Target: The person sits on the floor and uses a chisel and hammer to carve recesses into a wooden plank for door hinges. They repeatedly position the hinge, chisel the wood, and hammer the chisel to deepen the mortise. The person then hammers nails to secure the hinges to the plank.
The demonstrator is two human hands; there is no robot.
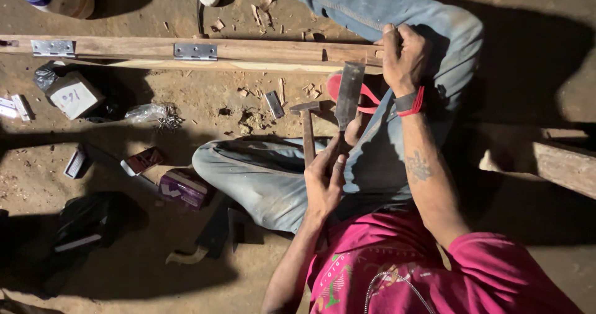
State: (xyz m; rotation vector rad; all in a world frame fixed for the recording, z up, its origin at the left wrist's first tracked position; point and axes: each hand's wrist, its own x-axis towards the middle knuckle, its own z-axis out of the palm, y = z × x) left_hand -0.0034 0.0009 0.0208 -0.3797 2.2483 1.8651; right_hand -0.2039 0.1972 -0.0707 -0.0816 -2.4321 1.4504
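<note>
Seated on the dirt floor [205, 103], the person's left hand [324, 177] is wrapped tight round a wide-bladed chisel [349, 95], blade pointing to twelve o'clock at the long wooden strip [248, 53]. The hammer [307, 127] stands alongside, just at nine o'clock of the chisel; whether that hand holds it too, I cannot tell. The right hand [403, 56] clamps down on the strip's end. Two metal hinges [195, 52] sit along the strip toward nine o'clock, wood chips [261, 115] scattered below.
</note>
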